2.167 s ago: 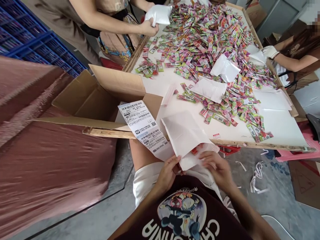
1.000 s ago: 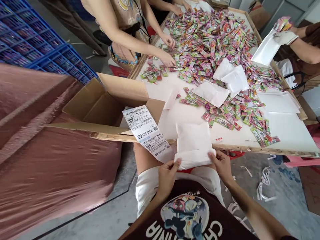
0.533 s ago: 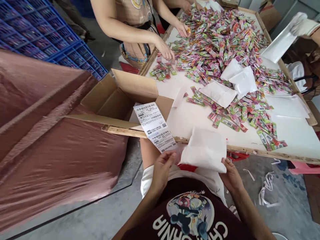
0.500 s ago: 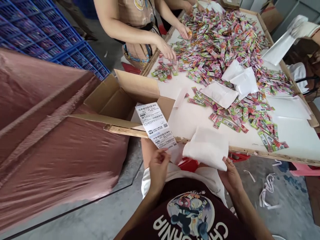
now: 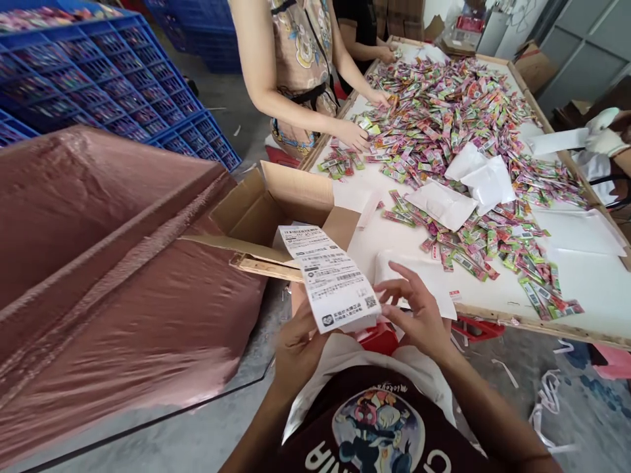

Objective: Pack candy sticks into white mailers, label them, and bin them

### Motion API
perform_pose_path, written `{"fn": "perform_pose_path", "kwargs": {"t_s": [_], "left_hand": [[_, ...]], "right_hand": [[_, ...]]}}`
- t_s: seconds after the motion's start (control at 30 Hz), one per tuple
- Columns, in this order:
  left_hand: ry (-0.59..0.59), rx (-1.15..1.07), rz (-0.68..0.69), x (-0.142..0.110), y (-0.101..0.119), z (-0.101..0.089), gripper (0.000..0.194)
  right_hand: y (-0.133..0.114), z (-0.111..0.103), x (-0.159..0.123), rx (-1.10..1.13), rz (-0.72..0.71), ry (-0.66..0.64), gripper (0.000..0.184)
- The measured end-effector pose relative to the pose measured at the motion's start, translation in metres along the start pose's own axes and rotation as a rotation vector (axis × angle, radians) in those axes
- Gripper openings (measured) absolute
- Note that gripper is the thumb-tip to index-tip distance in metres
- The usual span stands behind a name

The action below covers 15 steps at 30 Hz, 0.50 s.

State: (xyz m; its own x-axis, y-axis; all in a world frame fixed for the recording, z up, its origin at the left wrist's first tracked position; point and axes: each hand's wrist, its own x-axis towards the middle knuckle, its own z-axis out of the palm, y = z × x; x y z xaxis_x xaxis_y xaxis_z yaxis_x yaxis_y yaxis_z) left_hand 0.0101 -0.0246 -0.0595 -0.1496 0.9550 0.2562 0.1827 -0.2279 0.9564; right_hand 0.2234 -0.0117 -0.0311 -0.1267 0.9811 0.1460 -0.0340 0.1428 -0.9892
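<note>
Above the lap, the left hand (image 5: 297, 348) is clamped on the lower edge of a printed label strip (image 5: 328, 269); the right hand (image 5: 417, 315), fingers apart, is at its right edge, contact unclear. Just beyond that hand, a white packet (image 5: 444, 295) lies at the rim of the bench (image 5: 596, 282). Farther off, colourful sachets (image 5: 444, 118) lie heaped.

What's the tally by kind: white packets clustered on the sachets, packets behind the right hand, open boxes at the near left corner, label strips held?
White packets on the sachets: 3
White packet partly hidden by the right hand: 1
Open cardboard box: 1
Label strip in the left hand: 1
Total: 6
</note>
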Motion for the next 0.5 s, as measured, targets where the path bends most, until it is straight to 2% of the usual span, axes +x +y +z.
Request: {"fn": "perform_pose_path", "kwargs": {"t_s": [0.03, 0.13, 0.23, 0.27, 0.3, 0.4, 0.43, 0.5], "left_hand": [[-0.049, -0.013, 0.031, -0.001, 0.001, 0.0, 0.012], [-0.08, -0.039, 0.067, 0.002, 0.004, 0.001, 0.016], [-0.085, -0.042, 0.009, 0.005, 0.008, -0.002, 0.009], [-0.111, -0.088, -0.043, 0.005, 0.01, -0.002, 0.006], [-0.142, -0.177, -0.114, 0.005, 0.012, -0.002, 0.012], [-0.218, -0.58, -0.438, 0.009, 0.025, 0.004, 0.046], [-0.208, -0.683, -0.551, 0.012, 0.03, 0.009, 0.051], [-0.123, -0.768, -0.711, 0.018, 0.038, 0.02, 0.046]], "right_hand": [[-0.009, -0.003, 0.008, -0.058, -0.082, -0.062, 0.056], [-0.026, -0.008, 0.023, -0.175, -0.24, -0.222, 0.037], [-0.03, -0.008, 0.023, -0.264, -0.333, -0.305, 0.036], [-0.028, -0.007, 0.021, -0.303, -0.379, -0.312, 0.037], [-0.026, -0.006, 0.019, -0.346, -0.436, -0.306, 0.037], [-0.014, 0.0, 0.013, -0.461, -0.613, -0.275, 0.03], [-0.01, 0.002, 0.012, -0.488, -0.658, -0.273, 0.028], [-0.008, 0.003, 0.009, -0.539, -0.704, -0.27, 0.022]]}}
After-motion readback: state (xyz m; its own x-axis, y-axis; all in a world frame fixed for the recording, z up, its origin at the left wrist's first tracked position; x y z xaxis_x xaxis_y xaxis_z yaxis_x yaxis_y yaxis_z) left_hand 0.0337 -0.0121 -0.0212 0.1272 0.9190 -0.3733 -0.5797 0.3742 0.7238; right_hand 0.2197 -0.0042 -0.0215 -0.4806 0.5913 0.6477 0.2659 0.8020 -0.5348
